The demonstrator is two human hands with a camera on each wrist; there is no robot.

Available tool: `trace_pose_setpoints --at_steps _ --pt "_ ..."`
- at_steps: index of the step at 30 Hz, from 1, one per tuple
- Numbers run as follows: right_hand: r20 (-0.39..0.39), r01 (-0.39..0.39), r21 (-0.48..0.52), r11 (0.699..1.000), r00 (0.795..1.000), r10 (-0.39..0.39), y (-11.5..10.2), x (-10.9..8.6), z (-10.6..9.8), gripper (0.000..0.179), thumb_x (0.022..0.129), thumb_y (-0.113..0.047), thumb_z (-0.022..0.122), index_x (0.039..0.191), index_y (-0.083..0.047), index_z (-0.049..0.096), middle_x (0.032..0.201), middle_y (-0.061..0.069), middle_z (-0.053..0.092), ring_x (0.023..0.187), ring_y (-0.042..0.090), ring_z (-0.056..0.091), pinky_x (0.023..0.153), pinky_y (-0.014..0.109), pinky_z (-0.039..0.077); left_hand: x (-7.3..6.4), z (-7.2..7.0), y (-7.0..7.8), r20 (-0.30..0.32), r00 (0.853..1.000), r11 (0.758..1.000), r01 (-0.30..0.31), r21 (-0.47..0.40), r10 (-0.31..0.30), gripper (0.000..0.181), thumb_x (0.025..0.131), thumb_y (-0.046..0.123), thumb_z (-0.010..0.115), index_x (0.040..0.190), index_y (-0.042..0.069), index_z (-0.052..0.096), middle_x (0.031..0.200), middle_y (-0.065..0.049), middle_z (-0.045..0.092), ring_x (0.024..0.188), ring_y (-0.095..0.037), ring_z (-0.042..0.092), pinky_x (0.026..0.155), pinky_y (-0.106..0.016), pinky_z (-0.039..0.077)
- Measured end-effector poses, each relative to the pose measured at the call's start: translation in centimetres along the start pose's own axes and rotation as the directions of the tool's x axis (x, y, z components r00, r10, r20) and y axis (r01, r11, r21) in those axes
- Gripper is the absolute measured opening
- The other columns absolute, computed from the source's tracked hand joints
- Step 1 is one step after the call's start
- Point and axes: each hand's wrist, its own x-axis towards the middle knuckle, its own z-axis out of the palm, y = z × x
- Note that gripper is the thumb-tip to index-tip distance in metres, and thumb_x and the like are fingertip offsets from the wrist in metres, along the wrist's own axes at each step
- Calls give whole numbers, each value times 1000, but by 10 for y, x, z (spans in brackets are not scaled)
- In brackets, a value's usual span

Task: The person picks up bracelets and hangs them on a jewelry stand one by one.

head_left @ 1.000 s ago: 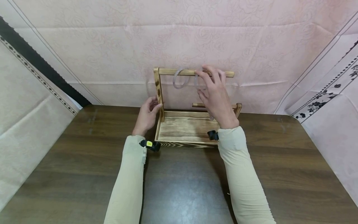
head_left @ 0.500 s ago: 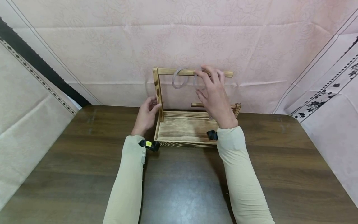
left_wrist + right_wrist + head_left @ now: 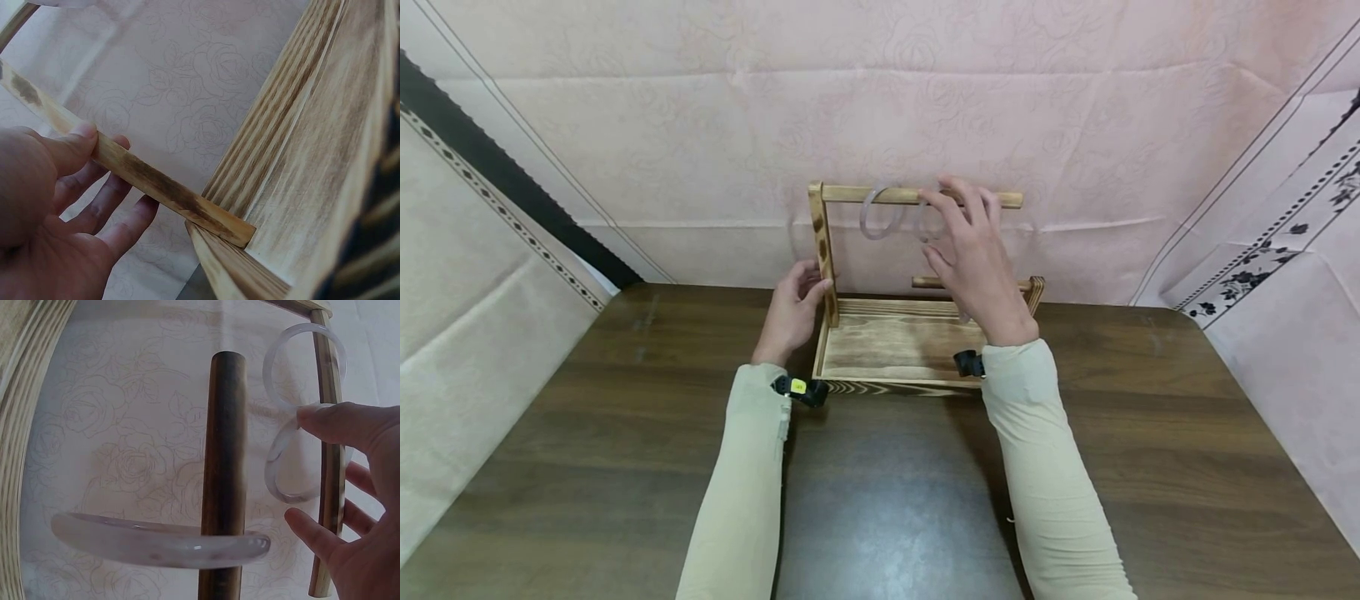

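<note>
A wooden display stand has an upper bar (image 3: 850, 194), a shorter lower bar (image 3: 928, 282) and a tray base (image 3: 895, 346). My left hand (image 3: 792, 308) pinches its left upright post (image 3: 150, 178) between thumb and fingers. Around the upper bar hang two pale translucent bangles, the left bangle (image 3: 270, 369) free of my hands. My right hand (image 3: 981, 267) holds the right bangle (image 3: 275, 469), with the thumb against its edge and fingers curled behind the bar. A third bangle (image 3: 156, 547) hangs on the lower bar, mostly hidden by my right hand in the head view.
The stand rests near the back edge of a dark wooden table (image 3: 655, 433). Close behind it rises a pink patterned cloth backdrop (image 3: 880, 100). Pale cloth panels (image 3: 490, 333) border the sides.
The picture shifts very slightly. Both hands keep the same place on the stand and bangle, and the bangles hang as before.
</note>
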Motion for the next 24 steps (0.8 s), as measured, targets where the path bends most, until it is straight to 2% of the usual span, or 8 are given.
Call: trace_pose_setpoints --at_steps 14,24 --pt "4 1 11 1000 1000 -1 -1 -1 -2 63 89 -9 79 146 -17 53 158 9 39 143 32 30 107 47 47 0 2 0 -5 1000 1000 0 -9 0 31 104 11 57 132 -1 55 132 -19 67 125 -31 62 109 -44 49" --pt "-5 9 10 1000 1000 -9 -3 -4 -3 65 89 -13 79 147 -16 52 158 9 40 143 32 30 110 47 44 -2 1 4 -6 1000 1000 14 9 -14 31 104 12 57 133 1 55 133 -17 67 125 -29 62 109 -43 49"
